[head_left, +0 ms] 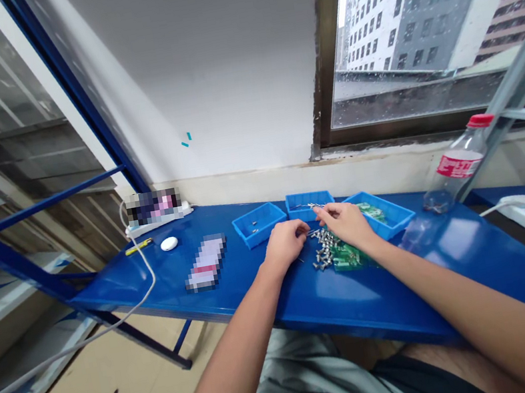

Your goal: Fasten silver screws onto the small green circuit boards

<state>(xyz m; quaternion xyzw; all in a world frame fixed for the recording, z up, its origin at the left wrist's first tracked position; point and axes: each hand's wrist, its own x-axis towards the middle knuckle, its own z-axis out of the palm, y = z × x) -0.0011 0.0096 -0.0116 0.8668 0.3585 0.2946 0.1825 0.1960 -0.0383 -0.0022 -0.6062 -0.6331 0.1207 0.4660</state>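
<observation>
One blue desk point(313, 313) carries three blue bins point(258, 237) behind one heap of metal pieces point(323, 251). Left hand point(287, 243) and right hand point(346, 222) curl beside it; whether either pinches anything, I cannot tell.

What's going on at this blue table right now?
Someone has both bare hands at a pile of metal pieces on a blue table. The left hand is at the pile's left; the right hand is near the middle blue tray, which holds slim metal pieces. What either hand grips is too small to tell. A few small pieces lie in the left blue tray; green pieces lie beside the pile and in the right blue tray.
</observation>
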